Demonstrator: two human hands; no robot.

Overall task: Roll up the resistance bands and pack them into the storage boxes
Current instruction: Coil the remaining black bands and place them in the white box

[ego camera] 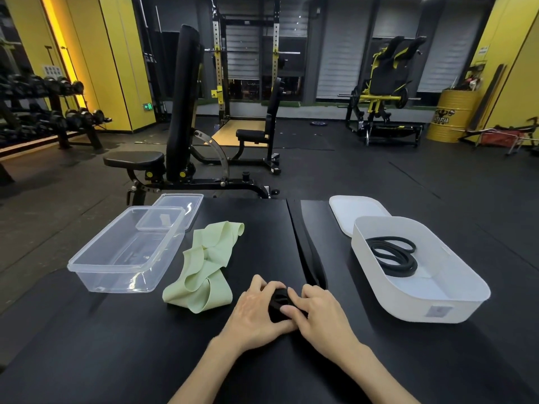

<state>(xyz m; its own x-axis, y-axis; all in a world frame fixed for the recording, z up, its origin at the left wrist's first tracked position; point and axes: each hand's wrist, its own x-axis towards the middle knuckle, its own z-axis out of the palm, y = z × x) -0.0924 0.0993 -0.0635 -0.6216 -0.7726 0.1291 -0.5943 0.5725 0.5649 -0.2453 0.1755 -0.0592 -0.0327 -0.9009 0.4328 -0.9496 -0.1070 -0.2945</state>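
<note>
Gym table (256,217), black-topped: my left hand (256,312) and right hand (322,314) curl their fingers around a half-rolled black resistance band (279,305), pinching the coil tight so it cannot spring open, its loose tail running away from me. A green band (204,266) waits beside the clear box (87,279); a coiled black band (393,255) already lies in the white box (408,307).

I was looking into a gym: a dumbbell rack (49,112), an adjustable bench (175,118), a squat rack (248,62) and rubber flooring (408,176).
</note>
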